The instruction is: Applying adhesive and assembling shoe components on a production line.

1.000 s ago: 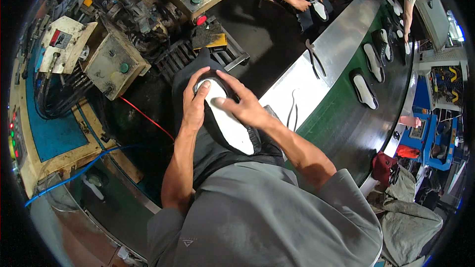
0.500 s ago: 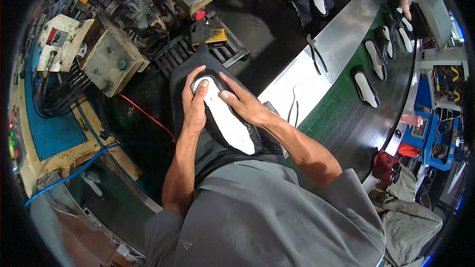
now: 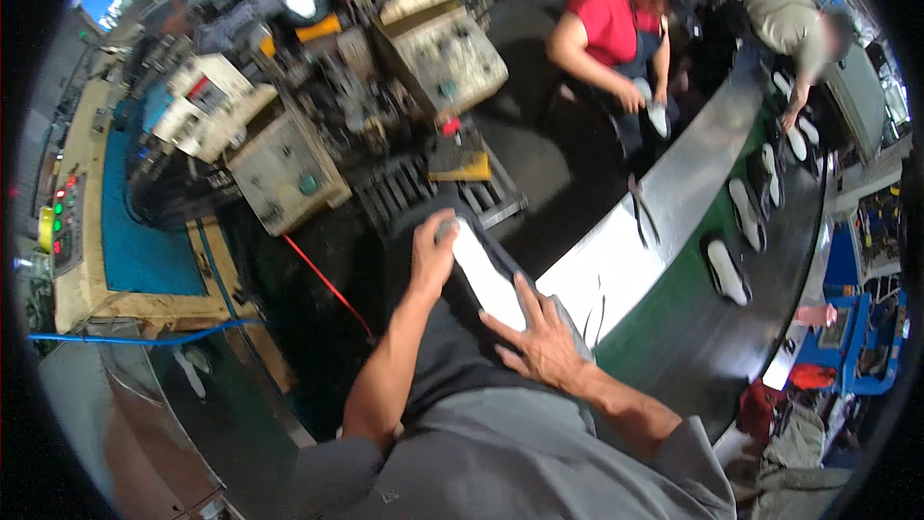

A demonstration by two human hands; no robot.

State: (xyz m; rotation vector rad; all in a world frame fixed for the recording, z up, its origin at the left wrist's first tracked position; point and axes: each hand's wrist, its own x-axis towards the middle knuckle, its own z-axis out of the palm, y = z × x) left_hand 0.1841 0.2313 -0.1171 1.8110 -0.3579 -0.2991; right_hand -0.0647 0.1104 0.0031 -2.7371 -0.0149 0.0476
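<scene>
While the left hand [image 3: 432, 256] grips the far end of a shoe [image 3: 486, 279], its thumb laid over the tip, the right hand [image 3: 551, 345] spreads its fingers wide across the near part, apparently resting on it rather than closed round it; blur hides how firmly it presses. The shoe sits sole-up over the person's dark lap [image 3: 450, 349], left of the metal bench [image 3: 595, 260]. Its long axis runs at a slant, from far left to near right; which end is the toe I cannot tell, since the hands cover both ends.

The work looks partway done: the white sole piece [image 3: 476, 268] lies along the underside, with dark upper showing beside its right edge, but whether it is fixed does not show. The row of shoes [image 3: 729, 272] on the green belt [image 3: 664, 329] to the right bears similar white undersides, so this one seems at a like stage; anything left to do would be handling of its edge or surface. The pliers [image 3: 643, 216] lie untouched on the bench.
</scene>
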